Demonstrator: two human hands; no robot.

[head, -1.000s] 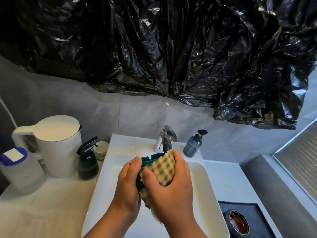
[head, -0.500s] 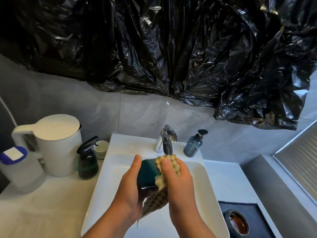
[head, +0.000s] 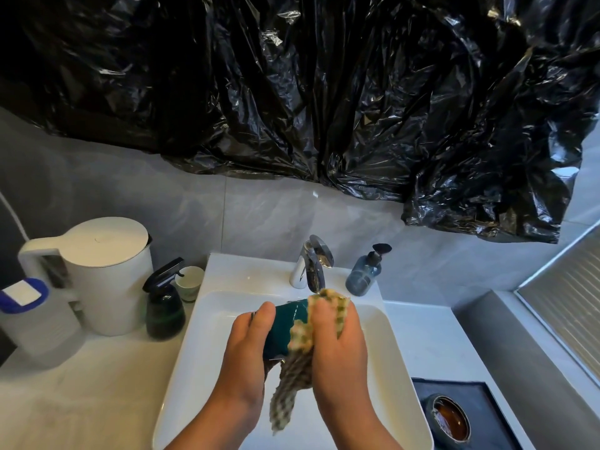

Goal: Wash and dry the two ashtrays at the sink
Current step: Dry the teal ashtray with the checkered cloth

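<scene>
— Starting from the left, what stands on the counter (head: 81,401)?

— Taking the sink (head: 201,345) as the clock's centre: at nine o'clock there is a clear bottle with a blue cap (head: 29,319), then a white jug (head: 107,277). At ten o'clock stand a dark spray bottle (head: 164,306) and a small pale cup (head: 190,282). All four are close together.

— And the hands?

— Your left hand (head: 246,349) curls round a teal ashtray (head: 285,326), holding it on edge over the basin, just below the tap (head: 315,264) at twelve o'clock. Your right hand (head: 341,358) grips a checked cloth (head: 292,378) and presses it against the ashtray's right side. The cloth's loose end hangs down between your wrists.

— Further right?

— A blue soap dispenser (head: 363,274) stands at one o'clock, just beside the tap. At four o'clock, a dark tray (head: 454,388) on the counter holds the second ashtray (head: 451,420), amber inside. Black plastic sheeting (head: 324,92) hangs across the wall above.
</scene>
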